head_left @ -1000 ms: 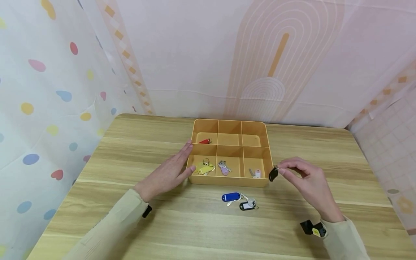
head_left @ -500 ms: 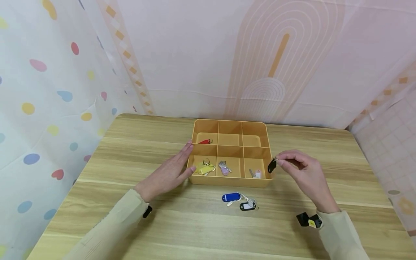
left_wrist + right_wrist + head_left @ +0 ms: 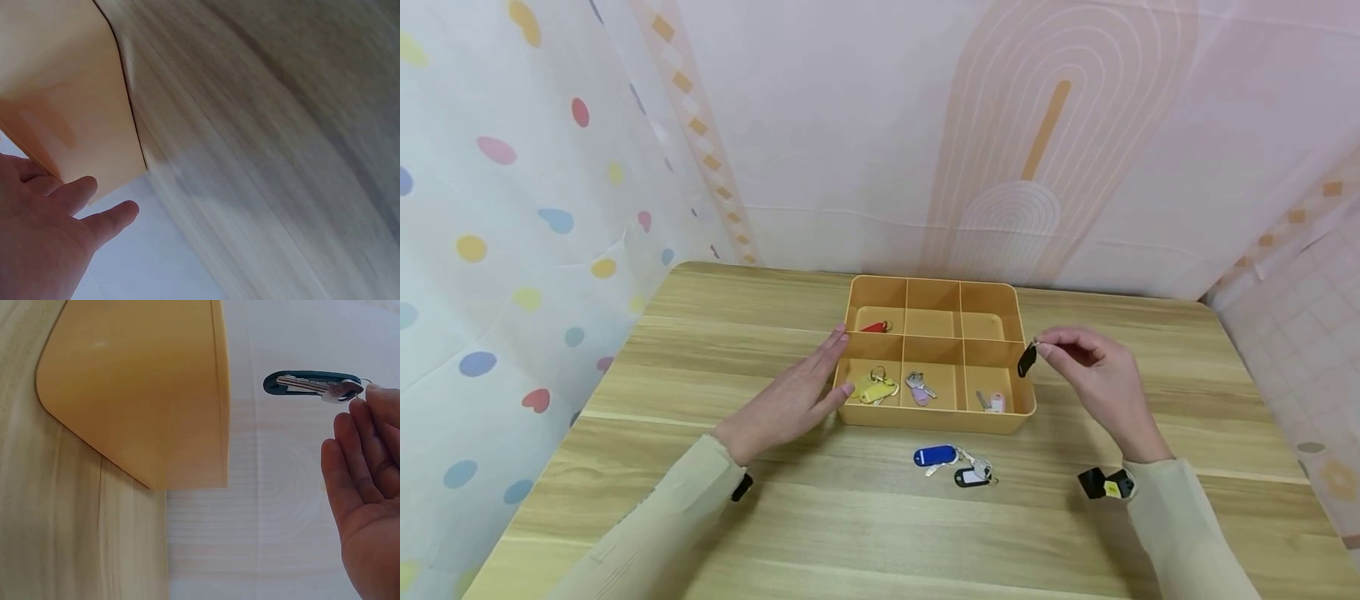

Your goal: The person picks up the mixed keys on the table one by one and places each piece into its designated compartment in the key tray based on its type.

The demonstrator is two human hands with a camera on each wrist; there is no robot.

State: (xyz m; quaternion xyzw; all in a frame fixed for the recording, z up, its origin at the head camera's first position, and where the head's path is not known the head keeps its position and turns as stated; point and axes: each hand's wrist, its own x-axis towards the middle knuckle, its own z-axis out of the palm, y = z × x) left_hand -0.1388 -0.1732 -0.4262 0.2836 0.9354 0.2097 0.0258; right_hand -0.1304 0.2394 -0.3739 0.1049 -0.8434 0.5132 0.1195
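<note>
My right hand (image 3: 1101, 383) pinches the ring of a black key tag (image 3: 1027, 360) between thumb and fingertips. The tag hangs over the right edge of an orange six-compartment box (image 3: 932, 419). In the right wrist view a silver key (image 3: 303, 383) hangs with this tag. My left hand (image 3: 782, 412) lies against the box's left side, its fingers extended along the wall. A red key tag (image 3: 874, 327) sits in the back left compartment. Yellow key tags (image 3: 880, 391) are in the front left, a purple key tag (image 3: 921, 397) in the front middle, a pink key tag (image 3: 997, 402) in the front right.
On the wooden table (image 3: 850, 533), in front of the box, lie a blue key tag (image 3: 935, 456) and another black key tag (image 3: 972, 477), with keys beside them. A patterned cloth (image 3: 850, 125) hangs behind the table and at both sides.
My right hand has moved away from me, along the box's right edge, carrying the black key tag. The left hand stays against the box, and the view has shifted slightly.
</note>
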